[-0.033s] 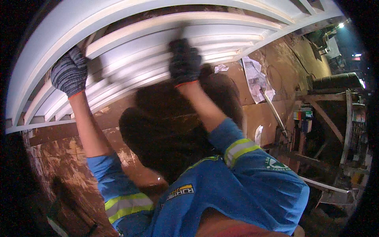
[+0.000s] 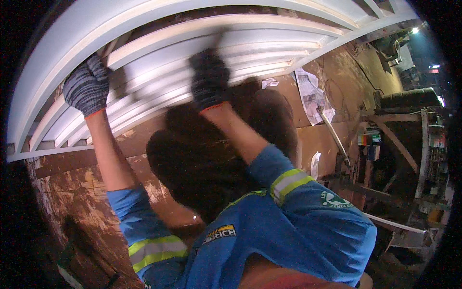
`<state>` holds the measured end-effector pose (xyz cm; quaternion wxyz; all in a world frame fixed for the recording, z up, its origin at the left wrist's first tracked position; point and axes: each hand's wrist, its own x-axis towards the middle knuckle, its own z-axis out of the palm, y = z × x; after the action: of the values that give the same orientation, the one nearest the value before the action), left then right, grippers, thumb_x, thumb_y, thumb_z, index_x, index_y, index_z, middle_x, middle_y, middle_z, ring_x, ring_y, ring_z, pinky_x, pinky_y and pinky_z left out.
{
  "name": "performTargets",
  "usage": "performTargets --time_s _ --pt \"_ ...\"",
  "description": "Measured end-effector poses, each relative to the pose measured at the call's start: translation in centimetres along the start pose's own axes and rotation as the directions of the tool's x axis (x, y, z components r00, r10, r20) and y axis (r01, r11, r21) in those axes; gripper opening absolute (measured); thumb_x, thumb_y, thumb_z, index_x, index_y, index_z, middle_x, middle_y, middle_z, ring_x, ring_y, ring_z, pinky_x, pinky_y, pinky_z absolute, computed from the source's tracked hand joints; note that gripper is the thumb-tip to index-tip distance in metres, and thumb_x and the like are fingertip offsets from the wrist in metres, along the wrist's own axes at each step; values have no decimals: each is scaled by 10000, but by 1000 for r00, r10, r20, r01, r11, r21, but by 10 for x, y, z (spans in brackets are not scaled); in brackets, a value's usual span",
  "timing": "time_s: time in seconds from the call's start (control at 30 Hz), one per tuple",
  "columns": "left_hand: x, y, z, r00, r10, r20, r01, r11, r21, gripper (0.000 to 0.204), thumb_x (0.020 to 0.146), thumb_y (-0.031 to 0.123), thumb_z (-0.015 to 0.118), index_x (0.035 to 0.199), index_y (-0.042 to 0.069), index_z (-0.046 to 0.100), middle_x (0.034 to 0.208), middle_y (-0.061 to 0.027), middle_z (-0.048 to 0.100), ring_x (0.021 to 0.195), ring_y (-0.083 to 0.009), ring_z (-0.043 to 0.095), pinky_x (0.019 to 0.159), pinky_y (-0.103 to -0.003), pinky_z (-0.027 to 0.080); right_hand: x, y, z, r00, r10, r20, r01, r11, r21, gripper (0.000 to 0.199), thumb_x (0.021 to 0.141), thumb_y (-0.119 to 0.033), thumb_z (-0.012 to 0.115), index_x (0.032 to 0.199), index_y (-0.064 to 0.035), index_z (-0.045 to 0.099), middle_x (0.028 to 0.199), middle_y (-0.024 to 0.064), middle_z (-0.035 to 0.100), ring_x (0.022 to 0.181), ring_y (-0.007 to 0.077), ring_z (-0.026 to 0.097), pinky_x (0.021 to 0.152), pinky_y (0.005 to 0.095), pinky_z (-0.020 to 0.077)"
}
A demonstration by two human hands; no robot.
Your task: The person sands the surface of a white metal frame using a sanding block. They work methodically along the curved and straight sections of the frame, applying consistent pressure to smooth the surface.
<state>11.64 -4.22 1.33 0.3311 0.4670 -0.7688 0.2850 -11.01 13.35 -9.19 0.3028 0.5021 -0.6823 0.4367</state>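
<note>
A white slatted frame (image 2: 185,30), like a louvred panel, spans the upper part of the view. My left hand (image 2: 87,86), in a grey-and-black knitted glove with an orange cuff, grips one of its slats at the left; the fingertips are hidden. My right hand (image 2: 210,79), gloved the same way, is closed over the middle slats and smeared by motion. A dark blurred shape extends above its fingers, too unclear to name. Whether this hand touches the slats I cannot tell.
Beneath the frame is a brown, paint-marked surface (image 2: 82,188). Crumpled printed paper (image 2: 310,94) and a thin pale strip (image 2: 334,137) lie to the right. Farther right stand a wooden rack (image 2: 397,144) and a dark cylinder (image 2: 409,98).
My right hand has shifted left along the slats, its forearm following. My left hand keeps its grip, nearly still. The slatted frame stays in place.
</note>
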Motion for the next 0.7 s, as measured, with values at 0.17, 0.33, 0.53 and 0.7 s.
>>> performTargets --time_s 0.17,0.33,0.53,0.7 --pt "3 9 -11 988 118 104 -116 993 -27 434 908 436 407 950 120 701 908 -173 676 733 -356 652 713 -455 525 -13 -115 45 943 123 309 -52 972 -227 203 807 -197 525 971 -104 601 875 102 606 917 294 559 816 392 454" --pt "-1 -10 -20 987 162 -5 -162 981 -111 426 911 426 418 951 111 702 916 -177 673 749 -359 652 729 -458 523 17 -3 -23 814 106 571 77 955 -288 162 812 -189 550 941 -191 649 942 83 617 814 319 633 712 425 506" --pt "2 5 -15 987 8 163 -2 999 -38 473 902 469 376 970 134 703 946 -172 672 790 -351 655 736 -454 523 35 165 -112 841 276 466 151 706 -692 432 758 -239 586 1185 -189 542 1207 90 559 1006 312 583 804 508 461" --pt "1 6 -12 999 23 49 -21 999 -41 460 870 470 432 793 114 711 777 -160 672 653 -345 638 641 -441 518 17 79 -65 901 247 355 15 803 -596 417 736 -267 619 1142 -181 575 1117 77 580 999 320 581 792 495 470"
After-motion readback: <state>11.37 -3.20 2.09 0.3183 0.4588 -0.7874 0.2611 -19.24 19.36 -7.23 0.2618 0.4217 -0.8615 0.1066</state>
